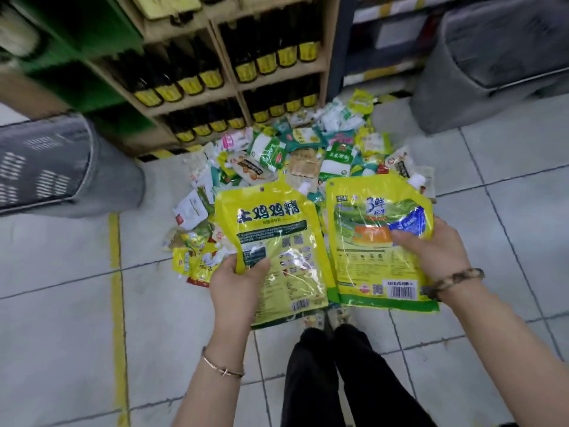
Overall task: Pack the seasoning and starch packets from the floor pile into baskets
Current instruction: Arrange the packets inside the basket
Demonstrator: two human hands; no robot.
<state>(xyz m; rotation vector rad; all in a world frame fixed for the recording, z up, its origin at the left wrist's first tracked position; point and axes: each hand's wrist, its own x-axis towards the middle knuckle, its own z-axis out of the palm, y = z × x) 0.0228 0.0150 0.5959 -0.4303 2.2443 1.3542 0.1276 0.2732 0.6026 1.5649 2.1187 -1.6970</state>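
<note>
Both hands are busy here. The left hand [237, 285] grips the lower left edge of a big yellow packet [277, 241] with blue lettering, thumb on the front and fingers curled behind. The right hand [437, 246] holds the right edge of a yellow-green packet [369, 263] the same way, with the thumb lying across the front just below a blue patch. The two packets are held up side by side, printed faces to the camera. Their inner edges meet near the bottom, and both are off the floor above the person's shoes. There's a thin bangle [221, 368] on the left wrist and a beaded bracelet [455, 280] on the right one.

Just behind the held packets is the pile [292, 155] of smaller seasoning and starch packets, mostly green, white and yellow. It's spread over the tiled floor [61, 303] right up against the foot of a wooden shelf [332, 41] full of dark bottles [191, 75] with yellow labels.

A grey basket [46, 167] sits on the floor left of the pile, and another grey basket [492, 63] stands to the right of it, further back. Can't make out what's inside either one, it's too blurry. A yellow line [115, 288] runs along the floor from beside the left basket down toward the person, and black trouser legs [338, 380] show at the bottom.
</note>
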